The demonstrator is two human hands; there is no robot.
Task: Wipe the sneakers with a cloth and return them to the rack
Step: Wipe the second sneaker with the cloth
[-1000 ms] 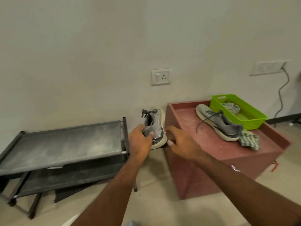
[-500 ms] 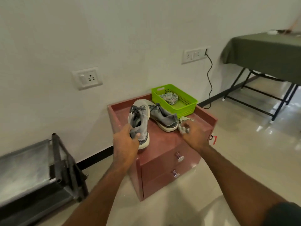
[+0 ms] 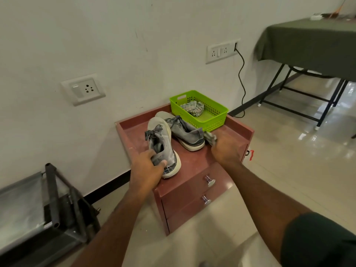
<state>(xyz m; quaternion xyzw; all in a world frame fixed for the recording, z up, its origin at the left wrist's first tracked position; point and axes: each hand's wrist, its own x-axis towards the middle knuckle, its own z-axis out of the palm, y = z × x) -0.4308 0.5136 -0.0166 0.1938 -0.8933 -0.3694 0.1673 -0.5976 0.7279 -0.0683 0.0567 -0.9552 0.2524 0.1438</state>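
Head view: one sneaker (image 3: 163, 149) is gripped at the heel by the left hand (image 3: 147, 168) over the cabinet (image 3: 194, 162), the cloth (image 3: 211, 137) is clutched by the right hand (image 3: 225, 149), and firm, steady strokes are advised.

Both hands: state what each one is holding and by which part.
The left hand grips the near grey sneaker at its heel collar. The right hand holds a checked cloth; which part of it cannot be told.
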